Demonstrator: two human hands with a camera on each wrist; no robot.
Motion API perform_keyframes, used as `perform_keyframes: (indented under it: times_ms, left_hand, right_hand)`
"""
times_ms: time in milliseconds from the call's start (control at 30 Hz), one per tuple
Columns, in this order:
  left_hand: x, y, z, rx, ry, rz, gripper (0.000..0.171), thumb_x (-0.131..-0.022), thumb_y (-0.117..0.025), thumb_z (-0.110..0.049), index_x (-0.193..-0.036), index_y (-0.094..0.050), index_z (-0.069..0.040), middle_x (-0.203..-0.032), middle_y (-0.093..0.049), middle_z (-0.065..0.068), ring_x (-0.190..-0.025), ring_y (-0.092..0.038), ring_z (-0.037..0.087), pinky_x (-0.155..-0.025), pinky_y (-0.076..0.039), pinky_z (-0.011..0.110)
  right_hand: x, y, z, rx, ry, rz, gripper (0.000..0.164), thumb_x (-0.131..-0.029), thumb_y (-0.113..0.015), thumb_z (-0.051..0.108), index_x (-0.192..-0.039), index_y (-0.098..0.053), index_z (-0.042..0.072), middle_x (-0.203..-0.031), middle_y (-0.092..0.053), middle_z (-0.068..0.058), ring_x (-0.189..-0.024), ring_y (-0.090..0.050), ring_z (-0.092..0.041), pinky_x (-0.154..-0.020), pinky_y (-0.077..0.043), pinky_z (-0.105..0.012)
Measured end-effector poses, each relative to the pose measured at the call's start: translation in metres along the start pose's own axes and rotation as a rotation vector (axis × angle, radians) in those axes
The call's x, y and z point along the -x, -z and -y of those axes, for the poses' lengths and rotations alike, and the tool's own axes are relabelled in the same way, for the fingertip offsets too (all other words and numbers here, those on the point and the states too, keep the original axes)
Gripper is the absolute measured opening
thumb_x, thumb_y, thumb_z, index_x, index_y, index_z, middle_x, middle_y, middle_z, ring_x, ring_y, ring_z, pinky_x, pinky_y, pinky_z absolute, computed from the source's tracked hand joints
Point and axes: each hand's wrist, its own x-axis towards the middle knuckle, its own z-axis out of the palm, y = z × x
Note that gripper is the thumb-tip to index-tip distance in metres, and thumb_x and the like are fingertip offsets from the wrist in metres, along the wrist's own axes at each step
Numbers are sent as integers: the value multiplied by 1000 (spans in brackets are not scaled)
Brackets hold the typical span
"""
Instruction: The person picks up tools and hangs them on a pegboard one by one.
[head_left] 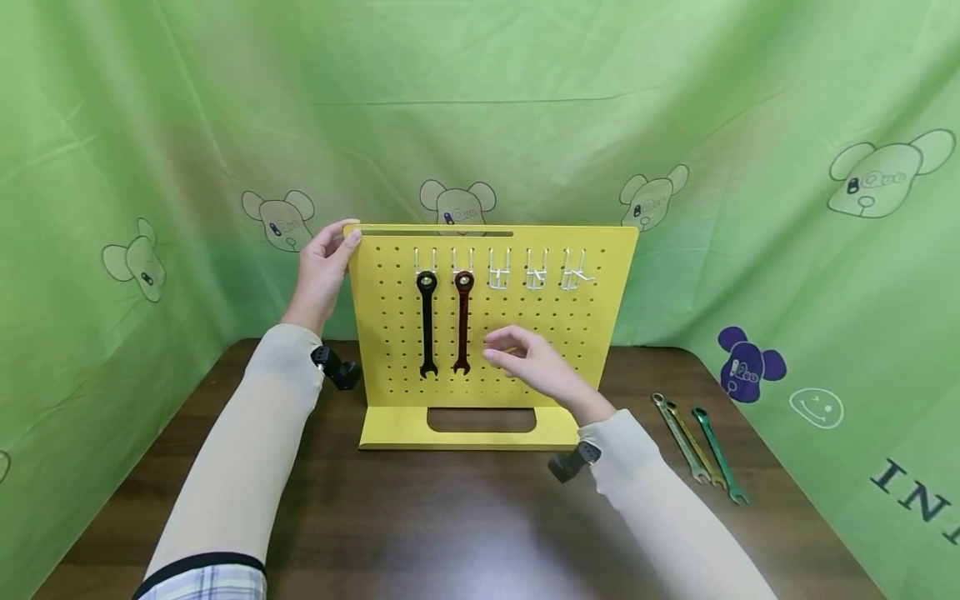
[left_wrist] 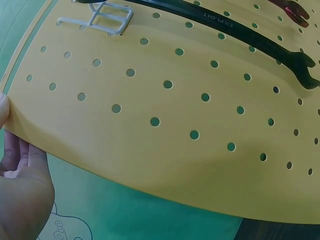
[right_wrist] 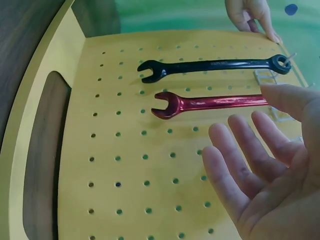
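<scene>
A yellow pegboard (head_left: 480, 333) stands upright on the table, with a row of white wire hooks (head_left: 498, 271) along its upper part. On the two leftmost hooks hang a black combination wrench (head_left: 427, 325) and a dark red combination wrench (head_left: 462, 325), ring ends up. My left hand (head_left: 322, 271) grips the board's upper left corner, thumb in front and fingers behind, as the left wrist view confirms. In front of the board, just right of the red wrench, my right hand (head_left: 536, 362) holds nothing. The right wrist view shows its fingers (right_wrist: 245, 165) loosely bent and apart from the wrench.
To the right on the brown table (head_left: 450, 517) lie a silver wrench (head_left: 681, 439), a gold wrench (head_left: 697, 446) and a green wrench (head_left: 720, 454), side by side. A green printed curtain (head_left: 480, 125) surrounds the table. The board's foot (head_left: 390, 427) extends forward.
</scene>
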Motion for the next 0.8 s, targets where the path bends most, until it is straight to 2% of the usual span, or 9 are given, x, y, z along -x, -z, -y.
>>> perform_keyframes:
  times_ms: [233, 333, 433, 567, 800]
  left_hand:
    - [0, 0, 0, 3, -5, -2, 40, -98, -66, -29, -134, -62, -13, -116, -60, 3, -99, -58, 13, -88, -50, 26]
    - [0, 0, 0, 1, -7, 4, 41, -98, -65, -29, -136, -61, -12, -116, -60, 3, -99, -58, 13, -85, -50, 23]
    - [1, 0, -1, 0, -5, 7, 42, -99, -65, -29, -137, -60, -11, -117, -60, 3, -99, -58, 13, -85, -50, 22]
    - [1, 1, -1, -1, -2, 4, 44, -99, -64, -29, -138, -58, -9, -117, -60, 3, -99, -58, 14, -87, -50, 24]
    - [0, 1, 0, 5, 5, 4, 41, -99, -65, -29, -136, -60, -12, -119, -60, 4, -102, -59, 15, -99, -47, 36]
  right_hand:
    - [17, 17, -1, 87, 15, 4, 43, -99, -66, 27, -130, -58, -2, -116, -65, -12, -100, -64, -35, -83, -55, -37]
    - [23, 25, -8, 115, 20, 0, 40, -99, -65, 24, -127, -59, -4, -111, -66, -12, -94, -65, -29, -80, -55, -35]
    - [31, 33, -19, 142, 3, -4, 38, -99, -66, 23, -126, -60, -4, -108, -65, -12, -91, -64, -27, -78, -54, -35]
    - [45, 46, -34, 169, -40, -20, 38, -100, -65, 24, -126, -60, -3, -108, -65, -14, -91, -63, -30, -78, -54, -38]
    - [77, 76, -65, 167, -132, -61, 40, -101, -62, 23, -128, -57, -7, -103, -65, -13, -92, -64, -30, -80, -58, -42]
